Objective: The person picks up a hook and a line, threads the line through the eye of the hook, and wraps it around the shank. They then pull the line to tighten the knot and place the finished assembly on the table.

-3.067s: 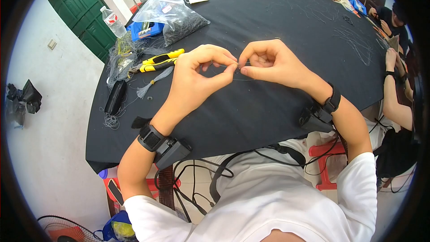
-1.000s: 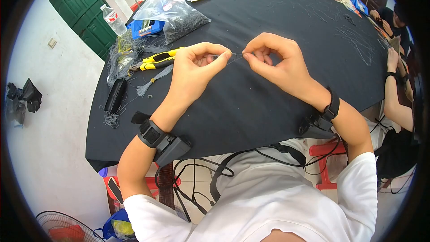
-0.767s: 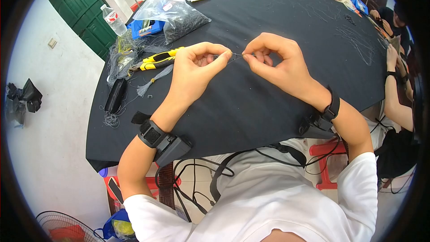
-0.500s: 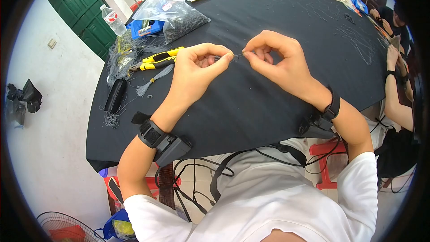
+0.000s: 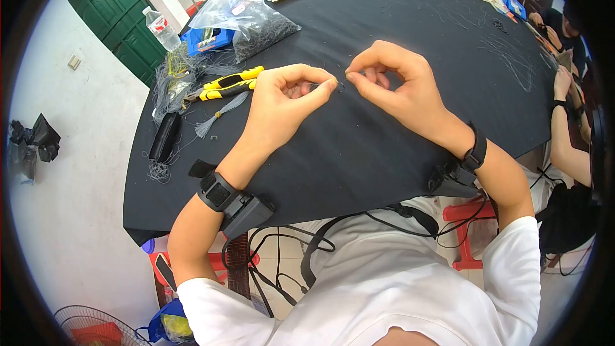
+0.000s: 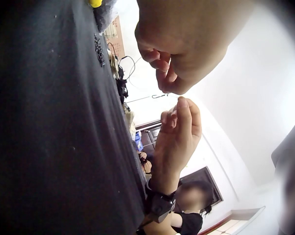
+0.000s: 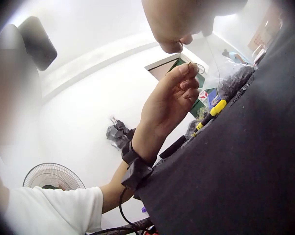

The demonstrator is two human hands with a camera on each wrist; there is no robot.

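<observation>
Between thumb and forefinger, my left hand (image 5: pixel 282 99) pinches a small fish hook (image 6: pixel 160 95) with thin line on it; the bent wire shows just past the fingertips. My right hand (image 5: pixel 400 83) faces it a short gap away, thumb and forefinger pressed together on a fine strand of fishing line (image 7: pixel 214 61) that trails down in the right wrist view. Both hands are raised over the black-covered table (image 5: pixel 359 166). Yellow and black pliers (image 5: pixel 227 86) lie left of my left hand, beside a tied bundle of grey line (image 5: pixel 221 115).
A clear bag of small dark pieces (image 5: pixel 256 32) stands at the back left, by a blue box (image 5: pixel 208 41) and a water bottle (image 5: pixel 161 29). Tangled line (image 5: pixel 173 83) and a black roll (image 5: pixel 165 138) lie at the left. Another person (image 5: pixel 567 115) sits on the right.
Earlier both hands were at a line stretched between them, fingertips meeting 3.1 s ago. Now the right hand sits slightly farther up, and the left has shifted slightly right.
</observation>
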